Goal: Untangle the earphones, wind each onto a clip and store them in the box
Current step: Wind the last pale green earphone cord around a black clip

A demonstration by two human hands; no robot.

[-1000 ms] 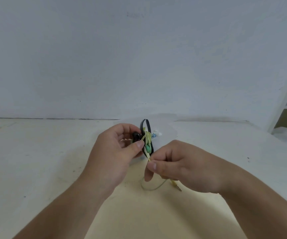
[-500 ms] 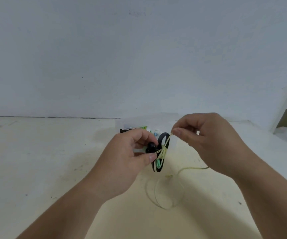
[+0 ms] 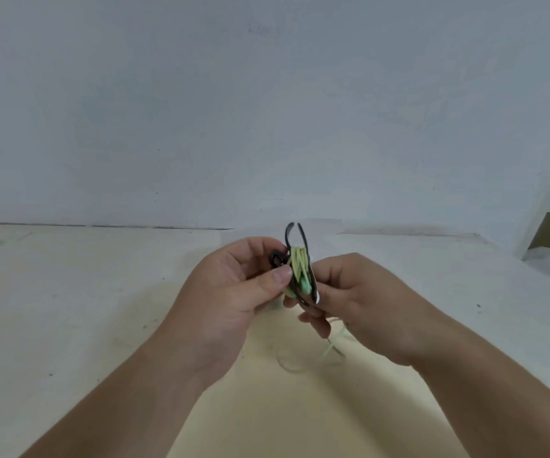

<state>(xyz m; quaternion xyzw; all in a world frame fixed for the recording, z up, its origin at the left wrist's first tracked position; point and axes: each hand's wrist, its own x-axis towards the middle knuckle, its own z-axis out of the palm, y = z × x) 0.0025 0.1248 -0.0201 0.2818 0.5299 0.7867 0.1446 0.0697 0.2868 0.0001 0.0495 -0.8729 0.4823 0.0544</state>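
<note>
Left hand (image 3: 234, 292): raised above the counter (image 3: 69, 309), thumb and fingers pinched on the black clip (image 3: 295, 259) from its left side; grip clenched on the clip.
Right hand (image 3: 363, 299): just right of the clip, fingers curled in against its lower right edge; grip closed on the pale green earphone cord (image 3: 300, 262).
Clip: held upright between both hands, its two thin black arms sticking up above the fingers.
Earphone cord: several pale green turns wrapped across the middle of the clip, with a green earbud tucked low in the wraps.
Loose cord end: trails down from under the right hand and lies in a loop on the counter.
Box: mostly hidden behind the hands; cannot tell its contents.
</note>
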